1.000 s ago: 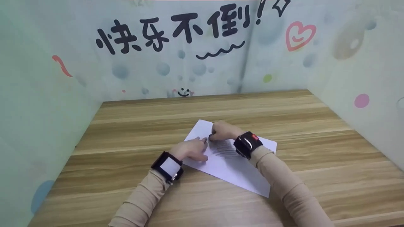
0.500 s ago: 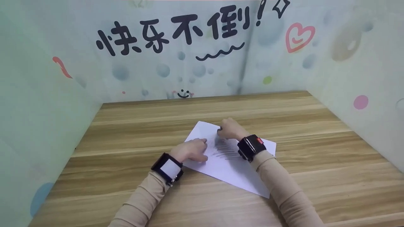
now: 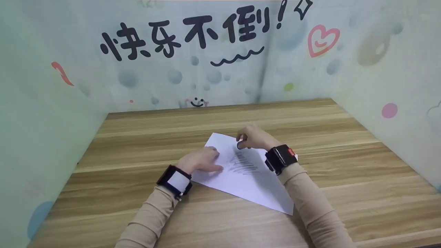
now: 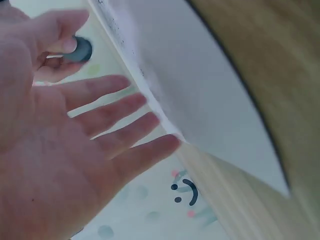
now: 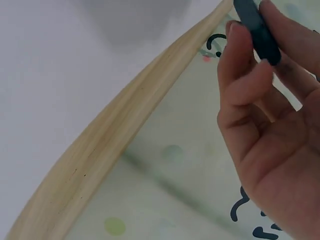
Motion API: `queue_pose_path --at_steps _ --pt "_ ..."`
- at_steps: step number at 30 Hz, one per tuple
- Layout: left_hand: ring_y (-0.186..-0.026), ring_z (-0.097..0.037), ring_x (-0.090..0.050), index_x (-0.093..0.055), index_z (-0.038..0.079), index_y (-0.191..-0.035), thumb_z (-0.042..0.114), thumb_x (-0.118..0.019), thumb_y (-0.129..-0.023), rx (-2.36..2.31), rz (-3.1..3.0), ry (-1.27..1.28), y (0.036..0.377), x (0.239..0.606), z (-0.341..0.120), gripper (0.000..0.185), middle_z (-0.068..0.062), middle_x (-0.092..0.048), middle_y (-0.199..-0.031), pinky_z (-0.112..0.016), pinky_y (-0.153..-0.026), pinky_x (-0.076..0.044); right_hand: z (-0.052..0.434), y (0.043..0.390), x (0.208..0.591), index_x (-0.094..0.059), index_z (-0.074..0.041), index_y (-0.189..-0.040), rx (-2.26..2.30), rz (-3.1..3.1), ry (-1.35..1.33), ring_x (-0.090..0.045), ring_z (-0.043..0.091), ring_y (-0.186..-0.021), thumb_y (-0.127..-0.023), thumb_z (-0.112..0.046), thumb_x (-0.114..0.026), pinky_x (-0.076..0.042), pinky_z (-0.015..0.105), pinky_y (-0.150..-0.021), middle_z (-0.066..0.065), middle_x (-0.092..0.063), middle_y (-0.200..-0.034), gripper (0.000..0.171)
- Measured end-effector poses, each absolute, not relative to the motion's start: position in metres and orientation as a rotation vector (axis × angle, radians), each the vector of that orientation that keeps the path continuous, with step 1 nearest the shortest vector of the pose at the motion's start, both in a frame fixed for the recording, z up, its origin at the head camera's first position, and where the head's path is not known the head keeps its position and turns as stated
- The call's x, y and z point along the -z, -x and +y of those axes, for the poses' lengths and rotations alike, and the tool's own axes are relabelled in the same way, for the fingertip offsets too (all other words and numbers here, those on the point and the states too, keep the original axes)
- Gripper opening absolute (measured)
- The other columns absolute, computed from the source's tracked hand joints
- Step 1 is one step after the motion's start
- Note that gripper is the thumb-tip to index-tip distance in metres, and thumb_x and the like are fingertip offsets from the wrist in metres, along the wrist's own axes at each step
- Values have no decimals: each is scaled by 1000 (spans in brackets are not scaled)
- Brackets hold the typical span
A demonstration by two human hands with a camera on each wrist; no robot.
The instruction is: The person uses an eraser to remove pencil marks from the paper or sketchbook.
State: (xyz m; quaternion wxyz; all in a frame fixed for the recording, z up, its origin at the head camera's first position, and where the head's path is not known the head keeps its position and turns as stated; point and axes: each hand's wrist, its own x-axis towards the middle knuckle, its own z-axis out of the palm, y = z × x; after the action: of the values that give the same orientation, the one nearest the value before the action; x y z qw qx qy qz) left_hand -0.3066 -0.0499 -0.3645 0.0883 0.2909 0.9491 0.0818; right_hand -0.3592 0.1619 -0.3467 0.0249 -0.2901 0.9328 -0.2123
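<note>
A white sheet of paper [image 3: 253, 194] lies slanted on the wooden table, with grey scribbled strokes [image 3: 245, 166] near its middle. My left hand [image 3: 201, 160] is over the paper's left part, fingers spread and nearly straight. With thumb and fingers my right hand [image 3: 257, 136] pinches a small dark disc [image 5: 257, 32] that looks like an eraser, close over the sheet's far edge. From the left wrist view, the disc's round face shows beyond my left fingers. Dark specks [image 4: 125, 42] dot the paper there.
Wood-grain table [image 3: 148, 137] surrounds the sheet. Printed cloth walls stand at the back [image 3: 144, 79] and on both sides, with dark lettering on the back one. Each wrist wears a black strap-on camera, the right one [image 3: 281, 159] overlapping the paper's right corner.
My right hand has moved away from the strokes to the right and toward the far edge, uncovering more of them and showing the disc. My left hand has shifted slightly left.
</note>
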Motion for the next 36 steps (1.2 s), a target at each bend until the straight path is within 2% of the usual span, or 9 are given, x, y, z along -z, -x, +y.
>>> queue_pose_path --at_steps 5,8,11,16,20,24,30,33,36 --pt "-92 -26 -57 -63 -3 -101 34 -67 -83 -204 2800 -827 305 365 -49 41 -16 -59 -111 -41 -89 -51 151 358 354 -71 -1 -89 500 2984 936 -63 22 -79 -76 -11 -77 -53 35 -77 11 -71 -84 18" --pt "-90 -27 -57 -63 -4 -99 31 -68 -82 -200 2807 -826 304 366 -47 39 -16 -59 -109 -41 -87 -51 145 360 359 -70 -2 -83 505 2986 962 -59 19 -74 -76 -4 -72 -51 32 -72 8 -68 -79 7" --pt "-90 -27 -56 -63 -4 -97 30 -67 -82 -198 2808 -822 303 367 -46 37 -17 -59 -108 -42 -87 -51 142 360 361 -69 -1 -80 533 2967 984 -55 17 -71 -75 0 -70 -49 30 -68 7 -66 -76 5" --pt "-92 -28 -56 -64 -5 -97 29 -66 -82 -186 2812 -807 302 367 -45 37 -20 -59 -110 -43 -86 -51 139 360 364 -68 3 -91 551 2957 937 -66 24 -78 -76 0 -71 -55 35 -76 13 -71 -84 15" --pt "-89 -27 -54 -63 -6 -91 27 -65 -81 -192 2818 -815 300 368 -44 34 -20 -59 -108 -43 -85 -51 138 362 366 -62 2 -92 588 2984 874 -62 24 -80 -75 -2 -74 -52 36 -78 13 -69 -85 21" --pt "-92 -29 -54 -63 -7 -91 26 -64 -81 -193 2824 -810 299 369 -44 34 -21 -59 -109 -43 -87 -50 138 364 366 -63 0 -86 623 2951 945 -55 20 -77 -74 -2 -74 -48 33 -74 11 -65 -81 16" --pt "-101 -32 -55 -62 -9 -101 28 -63 -81 -190 2817 -782 298 369 -43 41 -23 -57 -114 -44 -93 -49 148 364 361 -57 2 -92 737 2874 847 -56 14 -66 -79 0 -67 -45 22 -61 7 -62 -76 17" --pt "-102 -32 -54 -62 -8 -102 28 -63 -81 -181 2816 -781 298 369 -43 42 -22 -57 -114 -44 -93 -48 153 364 359 -58 3 -95 749 2838 784 -59 16 -60 -81 -1 -64 -48 23 -57 10 -65 -77 16" --pt "-101 -31 -54 -62 -8 -100 28 -64 -81 -175 2813 -790 298 369 -42 40 -21 -57 -114 -44 -93 -48 156 365 360 -63 4 -99 648 2863 783 -63 20 -72 -82 -6 -65 -53 29 -67 15 -68 -87 20"
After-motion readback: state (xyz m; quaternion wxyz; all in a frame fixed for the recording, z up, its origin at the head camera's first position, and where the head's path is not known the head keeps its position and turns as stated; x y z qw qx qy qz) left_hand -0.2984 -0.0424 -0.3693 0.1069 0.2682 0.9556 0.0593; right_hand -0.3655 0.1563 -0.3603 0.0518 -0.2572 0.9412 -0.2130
